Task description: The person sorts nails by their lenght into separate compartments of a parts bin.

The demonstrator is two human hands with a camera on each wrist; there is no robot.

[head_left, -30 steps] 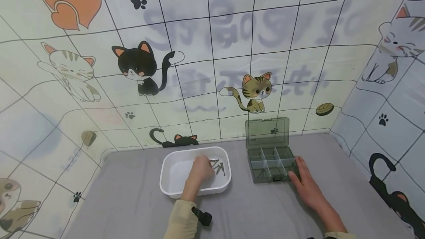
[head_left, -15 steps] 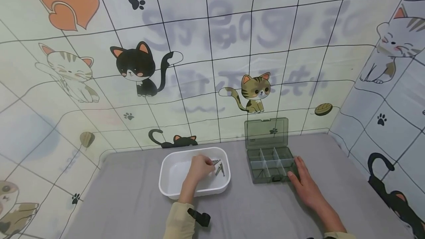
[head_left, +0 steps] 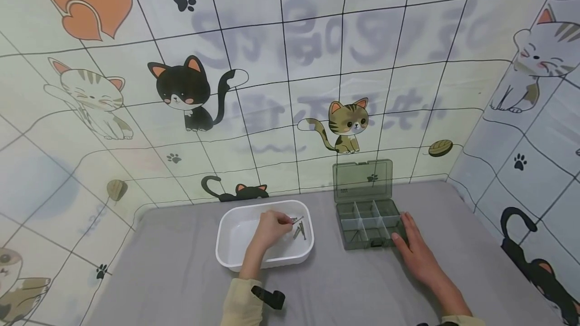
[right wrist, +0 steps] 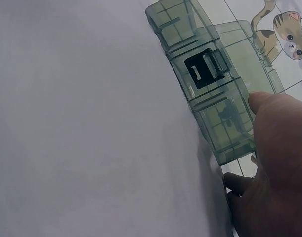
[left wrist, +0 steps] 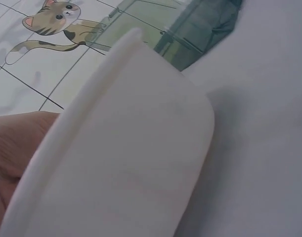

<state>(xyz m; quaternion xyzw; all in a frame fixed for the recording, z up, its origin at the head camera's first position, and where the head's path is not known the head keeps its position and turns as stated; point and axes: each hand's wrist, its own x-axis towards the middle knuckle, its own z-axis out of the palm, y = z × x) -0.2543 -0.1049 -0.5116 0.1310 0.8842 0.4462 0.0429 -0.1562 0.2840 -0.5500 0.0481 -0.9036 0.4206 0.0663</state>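
My left hand is over the white tray, thumb and fingertips pinching a thin metal screw. Several more screws lie on the tray's right part, some of them hidden by this hand. To the right stands a green see-through compartment box with its lid raised against the wall. Along the box's right side rest the straight fingers of my right hand, its thumb at the front right corner. In the left wrist view the tray's side wall hides the fingertips and the screw.
Both containers stand on a grey cloth-covered table, near its back edge. Behind them rises a wall covering printed with cats and grid lines. The box's black latch faces the front.
My left hand has lifted slightly from among the screws and drawn a little left, with one screw now showing at its fingertips. My right hand has stayed at the box.
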